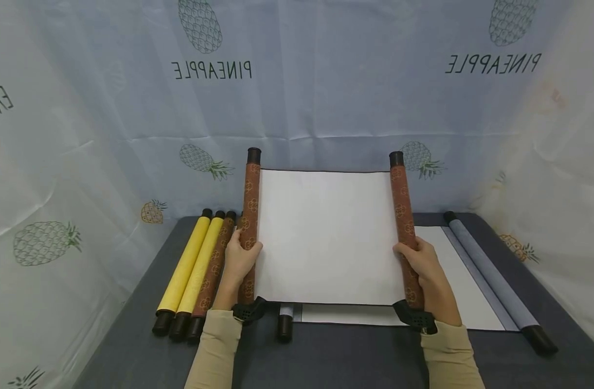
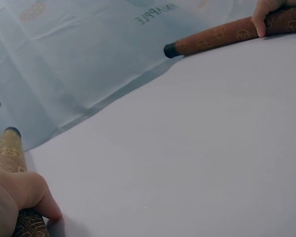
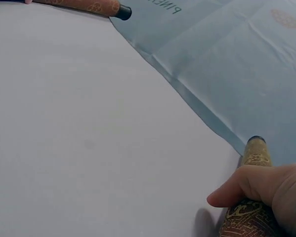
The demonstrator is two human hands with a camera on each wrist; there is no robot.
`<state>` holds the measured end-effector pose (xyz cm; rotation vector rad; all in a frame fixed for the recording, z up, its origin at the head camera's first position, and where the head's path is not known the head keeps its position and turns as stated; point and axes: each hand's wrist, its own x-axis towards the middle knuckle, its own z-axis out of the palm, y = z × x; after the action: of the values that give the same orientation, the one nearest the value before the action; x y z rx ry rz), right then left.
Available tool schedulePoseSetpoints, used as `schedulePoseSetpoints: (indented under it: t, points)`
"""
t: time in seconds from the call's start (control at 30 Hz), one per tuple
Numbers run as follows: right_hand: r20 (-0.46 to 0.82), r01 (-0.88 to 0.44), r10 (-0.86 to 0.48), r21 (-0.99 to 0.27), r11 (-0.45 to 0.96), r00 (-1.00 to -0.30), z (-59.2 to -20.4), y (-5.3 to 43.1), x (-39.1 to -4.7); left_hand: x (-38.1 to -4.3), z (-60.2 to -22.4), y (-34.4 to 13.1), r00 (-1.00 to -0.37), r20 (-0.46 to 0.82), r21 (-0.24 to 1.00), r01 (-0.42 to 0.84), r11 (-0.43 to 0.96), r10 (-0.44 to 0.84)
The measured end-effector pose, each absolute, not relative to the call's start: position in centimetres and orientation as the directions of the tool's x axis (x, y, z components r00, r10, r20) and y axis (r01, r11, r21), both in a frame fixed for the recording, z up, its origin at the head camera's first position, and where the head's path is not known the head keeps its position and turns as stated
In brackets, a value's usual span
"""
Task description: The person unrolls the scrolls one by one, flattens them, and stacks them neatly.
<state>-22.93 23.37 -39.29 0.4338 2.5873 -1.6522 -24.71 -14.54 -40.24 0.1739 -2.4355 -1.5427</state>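
A brown patterned scroll is held up partly unrolled, its white sheet stretched between two rolled ends with black knobs. My left hand grips the left roll, thumb over the front near the paper's edge. Around the right roll my right hand is wrapped in the same way. In the left wrist view the left hand curls round its roll, and the right wrist view shows the right thumb lying across the other. The side of the sheet facing me looks blank.
Behind the held scroll, a grey scroll lies unrolled on the dark table, partly hidden. Two yellow scrolls and a brown scroll lie rolled at the left. A pineapple-print curtain surrounds the table's back and sides.
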Motion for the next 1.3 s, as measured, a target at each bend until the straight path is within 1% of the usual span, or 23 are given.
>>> schedulePoseSetpoints:
  t: [0.37, 0.57, 0.73, 0.9, 1.03, 1.17, 1.3]
  points:
    - [-0.146, 0.248, 0.256, -0.867, 0.432, -0.956, -39.2, 24.2, -22.7, -24.7, -40.3, -15.3, -0.974, 0.114, 0.916, 0.027, 0.401, -0.194]
    - [-0.137, 0.236, 0.254, -0.878, 0.417, -0.957, -39.1, 24.2, -22.6, -24.9, -40.4, -15.5, -0.962, 0.178, 0.901, 0.075, 0.427, -0.206]
    - [-0.148, 0.238, 0.24, -0.882, 0.408, -0.959, -39.3, 23.9, -22.8, -24.9, -40.5, -15.6, -0.953, 0.205, 0.892, 0.088, 0.443, -0.223]
    - [-0.171, 0.248, 0.232, -0.899, 0.36, -0.958, -39.4, 23.7, -23.2, -24.9, -40.5, -15.8, -0.945, 0.237, 0.891, 0.119, 0.438, -0.226]
    - [-0.179, 0.257, 0.252, -0.91, 0.326, -0.951, -39.5, 23.7, -23.4, -24.9, -40.4, -16.0, -0.946, 0.249, 0.895, 0.141, 0.423, -0.21]
    - [-0.169, 0.263, 0.291, -0.909, 0.323, -0.942, -39.5, 23.6, -23.5, -24.9, -40.2, -16.2, -0.952, 0.241, 0.896, 0.143, 0.42, -0.189]
    - [-0.159, 0.264, 0.315, -0.908, 0.325, -0.936, -39.5, 23.5, -23.6, -24.9, -39.9, -16.3, -0.968, 0.19, 0.893, 0.101, 0.439, -0.163]
